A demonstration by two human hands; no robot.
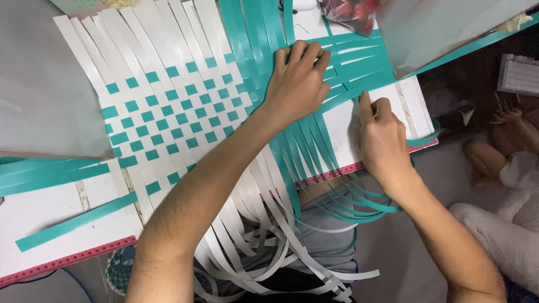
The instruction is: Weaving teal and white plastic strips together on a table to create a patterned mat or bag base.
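A half-woven mat [174, 106] of white and teal plastic strips lies on a white board [45, 213] with a red-patterned near edge, the finished checkered part toward the board's far-left side. The left hand [297, 84] lies flat, fingers spread and pressing down on the bunch of teal strips [252, 33] at the mat's right edge, where the weave ends; it grips nothing, only pins the strips to the board. The right hand [384, 140] sits just to the right of it, near the board's right edge, its fingers curled and pinching a single teal strip [348, 92] that runs slantwise from the right hand up toward the left hand's fingertips. That strip's long axis lies roughly crosswise to the loose teal strips [314, 151] fanning toward the near edge, and it passes between the two hands, so the right hand is the one on it while the left holds the crossing point. Loose white strips [252, 224] hang off the near edge over the person's lap. A separate teal strip [73, 221] rests on the board's near-left corner, well apart from both hands.
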